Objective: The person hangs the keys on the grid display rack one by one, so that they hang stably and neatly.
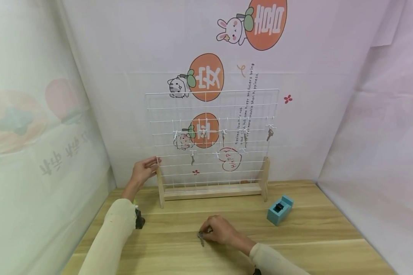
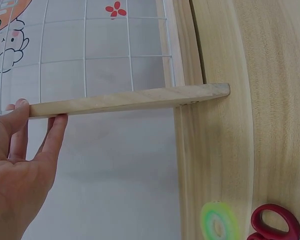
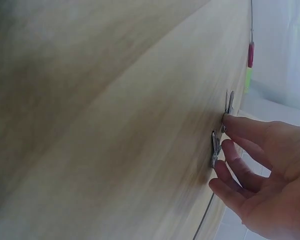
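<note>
A white wire grid rack (image 1: 211, 91) stands in a wooden base (image 1: 213, 195) at the back of the table. Several small metal keys, one of them a key (image 1: 270, 133) at the right, hang from it on white hooks. My left hand (image 1: 145, 170) grips the upper end of the left wooden post (image 2: 130, 100), thumb and fingers round it. Low over the front of the table, my right hand (image 1: 220, 230) pinches a metal key (image 1: 201, 238) between thumb and index finger. By its other fingers is a second small metal piece (image 3: 215, 150), probably another key.
A blue tape dispenser (image 1: 280, 210) stands on the table right of the rack. Near the left post lie a green tape roll (image 2: 217, 222) and red-handled scissors (image 2: 277, 220). White printed sheets (image 1: 124, 76) wall in the table behind and at both sides.
</note>
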The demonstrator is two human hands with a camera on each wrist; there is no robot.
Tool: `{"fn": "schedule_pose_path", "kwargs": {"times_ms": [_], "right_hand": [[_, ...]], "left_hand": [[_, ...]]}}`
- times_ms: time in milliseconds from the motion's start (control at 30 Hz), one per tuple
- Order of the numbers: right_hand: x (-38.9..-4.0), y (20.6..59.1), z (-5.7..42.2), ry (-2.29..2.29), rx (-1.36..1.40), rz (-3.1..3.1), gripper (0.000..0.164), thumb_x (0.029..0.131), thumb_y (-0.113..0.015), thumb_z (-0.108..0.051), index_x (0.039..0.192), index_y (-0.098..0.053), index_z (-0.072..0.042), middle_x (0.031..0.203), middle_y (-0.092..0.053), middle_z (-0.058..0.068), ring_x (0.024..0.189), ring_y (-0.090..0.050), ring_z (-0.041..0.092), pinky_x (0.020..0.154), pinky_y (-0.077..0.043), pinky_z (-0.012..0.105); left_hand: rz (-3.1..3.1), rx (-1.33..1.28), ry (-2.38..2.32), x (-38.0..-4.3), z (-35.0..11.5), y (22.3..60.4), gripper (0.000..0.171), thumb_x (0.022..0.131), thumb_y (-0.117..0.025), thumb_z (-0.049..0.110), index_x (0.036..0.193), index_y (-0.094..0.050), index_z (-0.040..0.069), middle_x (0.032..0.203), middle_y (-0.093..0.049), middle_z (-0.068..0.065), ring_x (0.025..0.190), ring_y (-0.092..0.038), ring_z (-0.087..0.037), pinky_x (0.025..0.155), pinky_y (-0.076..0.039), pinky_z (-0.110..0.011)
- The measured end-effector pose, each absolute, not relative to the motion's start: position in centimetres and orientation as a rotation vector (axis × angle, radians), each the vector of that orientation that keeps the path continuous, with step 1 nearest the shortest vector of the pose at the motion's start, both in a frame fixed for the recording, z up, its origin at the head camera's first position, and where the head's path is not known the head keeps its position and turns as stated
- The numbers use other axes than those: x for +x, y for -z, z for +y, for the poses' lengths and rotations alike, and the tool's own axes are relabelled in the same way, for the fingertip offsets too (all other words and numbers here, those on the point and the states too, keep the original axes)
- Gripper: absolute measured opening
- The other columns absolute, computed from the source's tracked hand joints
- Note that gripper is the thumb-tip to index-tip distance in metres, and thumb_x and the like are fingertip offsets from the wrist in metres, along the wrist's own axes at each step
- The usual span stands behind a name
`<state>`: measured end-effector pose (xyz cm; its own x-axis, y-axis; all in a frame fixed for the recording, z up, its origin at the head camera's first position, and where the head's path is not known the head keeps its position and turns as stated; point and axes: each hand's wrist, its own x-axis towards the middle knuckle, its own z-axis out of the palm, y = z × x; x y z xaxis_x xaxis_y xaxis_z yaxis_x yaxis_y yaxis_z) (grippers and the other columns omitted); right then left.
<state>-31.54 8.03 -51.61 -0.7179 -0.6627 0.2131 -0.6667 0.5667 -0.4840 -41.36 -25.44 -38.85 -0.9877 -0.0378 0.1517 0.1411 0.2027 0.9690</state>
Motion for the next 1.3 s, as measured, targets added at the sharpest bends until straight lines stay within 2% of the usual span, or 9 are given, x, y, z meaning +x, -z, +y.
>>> {"fn": "schedule_pose_path", "kwargs": {"times_ms": [167, 500, 667, 900, 1133, 1300], "right_hand": [[-31.4, 51.7, 7.9, -0.832, 1.178, -2.778, 0.012, 0.088, -0.085, -0.011, 0.1, -0.083, -0.012, 0.094, -0.078, -0.007, 0.087, -0.065, 0.005, 0.075, -0.056, 0.015], [-31.5, 51.3, 7.9, -0.812, 1.208, -2.787, 0.022, 0.086, -0.087, -0.011, 0.106, -0.081, -0.006, 0.098, -0.076, -0.001, 0.088, -0.064, 0.009, 0.075, -0.057, 0.018], [-31.8, 51.0, 7.7, -0.822, 1.187, -2.804, 0.02, 0.086, -0.087, -0.01, 0.104, -0.081, -0.006, 0.102, -0.077, 0.002, 0.094, -0.066, 0.015, 0.082, -0.059, 0.024], [-31.6, 50.8, 7.7, -0.824, 1.167, -2.843, 0.011, 0.086, -0.086, -0.009, 0.096, -0.082, -0.011, 0.098, -0.078, -0.002, 0.099, -0.065, 0.017, 0.092, -0.058, 0.034], [-31.9, 50.4, 7.6, -0.85, 1.259, -2.832, 0.016, 0.091, -0.083, -0.013, 0.107, -0.081, -0.01, 0.106, -0.078, -0.001, 0.1, -0.063, 0.015, 0.086, -0.054, 0.024], [-32.0, 50.7, 7.6, -0.837, 1.286, -2.821, 0.012, 0.092, -0.082, -0.016, 0.104, -0.082, -0.016, 0.106, -0.076, -0.005, 0.104, -0.061, 0.016, 0.091, -0.053, 0.03]], "left_hand": [[-2.325, -0.095, 1.877, -41.2, -25.6, 38.9, 0.047, 0.105, -0.06, 0.002, 0.151, -0.051, 0.001, 0.149, -0.056, -0.019, 0.139, -0.053, -0.035, 0.109, -0.052, -0.043], [-2.335, -0.082, 1.886, -41.2, -25.7, 39.1, 0.046, 0.105, -0.06, 0.003, 0.151, -0.051, 0.001, 0.148, -0.057, -0.018, 0.139, -0.052, -0.034, 0.108, -0.052, -0.042], [-2.33, -0.075, 1.874, -41.3, -25.5, 39.0, 0.047, 0.105, -0.061, 0.003, 0.151, -0.051, 0.001, 0.148, -0.057, -0.017, 0.139, -0.053, -0.034, 0.107, -0.054, -0.041], [-2.332, -0.076, 1.892, -41.0, -25.4, 39.0, 0.047, 0.106, -0.06, 0.003, 0.152, -0.049, 0.001, 0.15, -0.055, -0.018, 0.139, -0.053, -0.035, 0.108, -0.052, -0.042], [-2.315, -0.092, 1.901, -41.2, -25.4, 38.9, 0.047, 0.105, -0.06, 0.002, 0.151, -0.05, -0.001, 0.149, -0.055, -0.02, 0.139, -0.053, -0.036, 0.108, -0.052, -0.043], [-2.32, -0.087, 1.885, -41.2, -25.2, 38.8, 0.047, 0.105, -0.06, 0.002, 0.151, -0.05, 0.0, 0.148, -0.056, -0.019, 0.138, -0.053, -0.035, 0.108, -0.052, -0.042]]}}
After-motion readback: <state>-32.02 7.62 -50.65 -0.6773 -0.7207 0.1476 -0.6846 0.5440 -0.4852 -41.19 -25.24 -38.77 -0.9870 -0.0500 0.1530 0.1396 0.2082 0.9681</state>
